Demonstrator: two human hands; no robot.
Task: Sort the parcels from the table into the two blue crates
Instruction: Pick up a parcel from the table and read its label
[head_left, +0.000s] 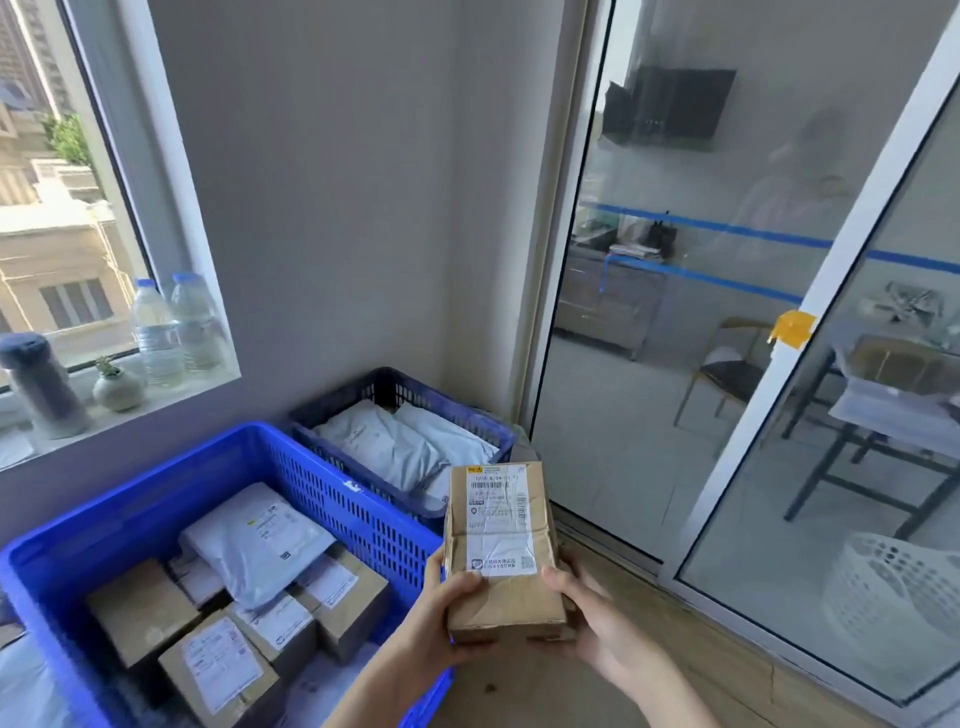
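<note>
In the head view, low and just right of centre, a brown cardboard parcel (501, 551) is held up in the air between both hands, with its white shipping label turned towards the camera. The left hand (441, 613) is wrapped round the lower left edge and the right hand (587, 618) round the lower right edge. The fingers (558, 582) of both hands are curled onto the near end, with the thumbs laid on the labelled face. The parcel's long axis is pointed away from the person, towards the corner of the room.

To the left of the hands, just beside the parcel, the near blue crate (322, 483) is seen, filled mostly with cardboard boxes (140, 608) and one grey mailer bag (260, 540). Beyond the parcel's far end, the darker far blue crate (395, 387) is set against the wall, with only grey mailer bags (384, 441) seen inside.

Since a box is being held, the near crate is judged the likelier place for it. That crate lies to the left, on the left hand's side, so a short sideways carry over its right wall would be needed.
</note>
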